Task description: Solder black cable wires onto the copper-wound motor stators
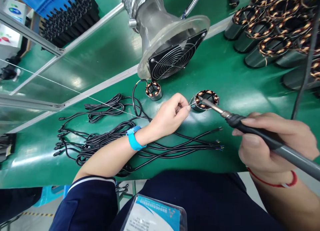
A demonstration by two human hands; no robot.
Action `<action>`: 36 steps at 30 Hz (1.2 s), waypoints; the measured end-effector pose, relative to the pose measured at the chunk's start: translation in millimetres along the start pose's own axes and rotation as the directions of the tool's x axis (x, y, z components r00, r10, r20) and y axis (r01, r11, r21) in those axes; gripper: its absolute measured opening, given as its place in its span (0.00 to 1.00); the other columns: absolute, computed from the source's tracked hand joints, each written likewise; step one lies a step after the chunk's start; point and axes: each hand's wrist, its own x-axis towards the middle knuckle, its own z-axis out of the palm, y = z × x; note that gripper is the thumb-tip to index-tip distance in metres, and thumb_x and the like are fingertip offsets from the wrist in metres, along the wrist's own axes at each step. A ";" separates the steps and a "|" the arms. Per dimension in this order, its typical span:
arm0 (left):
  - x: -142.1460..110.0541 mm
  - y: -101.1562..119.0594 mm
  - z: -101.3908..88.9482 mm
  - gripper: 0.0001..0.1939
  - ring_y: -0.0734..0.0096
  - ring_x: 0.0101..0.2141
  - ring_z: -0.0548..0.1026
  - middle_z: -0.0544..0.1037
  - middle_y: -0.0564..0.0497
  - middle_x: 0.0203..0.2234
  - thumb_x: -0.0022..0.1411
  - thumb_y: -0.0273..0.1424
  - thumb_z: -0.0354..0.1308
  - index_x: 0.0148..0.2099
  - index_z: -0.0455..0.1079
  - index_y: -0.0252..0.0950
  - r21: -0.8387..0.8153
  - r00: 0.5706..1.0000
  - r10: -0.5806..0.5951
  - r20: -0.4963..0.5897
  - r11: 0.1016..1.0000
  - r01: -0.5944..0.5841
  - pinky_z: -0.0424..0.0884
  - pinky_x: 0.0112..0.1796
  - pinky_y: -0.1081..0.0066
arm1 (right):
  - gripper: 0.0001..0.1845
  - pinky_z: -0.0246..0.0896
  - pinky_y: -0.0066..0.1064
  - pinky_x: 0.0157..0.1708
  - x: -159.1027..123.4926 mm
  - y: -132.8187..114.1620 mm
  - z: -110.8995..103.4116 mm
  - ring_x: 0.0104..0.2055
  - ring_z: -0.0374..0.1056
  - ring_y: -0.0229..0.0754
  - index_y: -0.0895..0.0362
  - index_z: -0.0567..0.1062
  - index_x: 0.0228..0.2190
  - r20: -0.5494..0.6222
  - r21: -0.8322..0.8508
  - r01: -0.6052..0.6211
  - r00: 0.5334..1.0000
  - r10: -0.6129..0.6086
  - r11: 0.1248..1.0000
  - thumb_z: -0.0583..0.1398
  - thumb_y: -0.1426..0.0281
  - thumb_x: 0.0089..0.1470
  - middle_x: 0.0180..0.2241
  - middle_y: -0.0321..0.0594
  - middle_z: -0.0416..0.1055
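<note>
My right hand (272,141) grips a soldering iron (265,136) by its dark handle. The iron's tip meets the copper windings of a motor stator (205,100) standing on the green bench, or is just over them; I cannot tell which. Left of that stator, my left hand (172,112) is closed in a pinch on a thin silvery solder wire (190,105) that reaches the stator's near rim. A second wound stator (153,90), with a black cable running from it, stands beyond my left hand.
Under my left forearm lie several black power cables (107,137) with stripped ends to the right. A fume hood with a fan grille (175,59) hangs above. Rows of stators (262,50) fill the back right. A thin white strand (62,85) crosses the left side. Black parts (72,20) stand behind.
</note>
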 end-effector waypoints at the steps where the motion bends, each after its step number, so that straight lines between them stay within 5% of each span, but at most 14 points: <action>1: -0.1 -0.4 0.2 0.05 0.80 0.24 0.61 0.64 0.58 0.23 0.62 0.27 0.51 0.33 0.58 0.37 -0.010 1.000 -0.001 0.001 1.000 0.001 0.57 0.26 0.74 | 0.18 0.61 0.30 0.21 -0.8 0.4 0.4 0.22 0.63 0.34 0.58 0.77 0.48 -0.004 0.026 0.002 1.000 -0.002 1.000 0.62 0.72 0.55 0.23 0.36 0.68; 12: 0.1 -0.2 3.3 0.06 0.79 0.24 0.61 0.64 0.57 0.23 0.62 0.26 0.53 0.33 0.58 0.38 -0.055 0.999 -0.022 -0.025 0.998 0.021 0.58 0.25 0.74 | 0.19 0.62 0.30 0.22 -1.2 -4.2 0.5 0.24 0.64 0.35 0.56 0.77 0.49 0.062 0.102 -0.100 0.994 0.094 0.990 0.62 0.75 0.54 0.25 0.37 0.68; 17: 0.4 0.4 3.9 0.06 0.81 0.22 0.61 0.65 0.57 0.24 0.63 0.26 0.53 0.33 0.59 0.37 -0.137 0.996 -0.084 -0.016 0.987 0.081 0.58 0.23 0.76 | 0.20 0.58 0.30 0.19 -0.9 0.2 1.0 0.22 0.63 0.35 0.57 0.77 0.49 0.018 0.074 -0.015 1.000 0.013 0.997 0.62 0.75 0.54 0.22 0.35 0.67; 36: 4.4 9.1 4.6 0.08 0.86 0.16 0.59 0.63 0.61 0.19 0.63 0.24 0.52 0.32 0.58 0.37 -0.289 0.968 -0.247 0.033 0.925 0.246 0.56 0.17 0.79 | 0.17 0.59 0.31 0.18 -0.5 2.0 3.1 0.19 0.62 0.36 0.56 0.78 0.47 -0.012 0.021 -0.019 1.000 0.019 1.000 0.62 0.72 0.54 0.19 0.34 0.66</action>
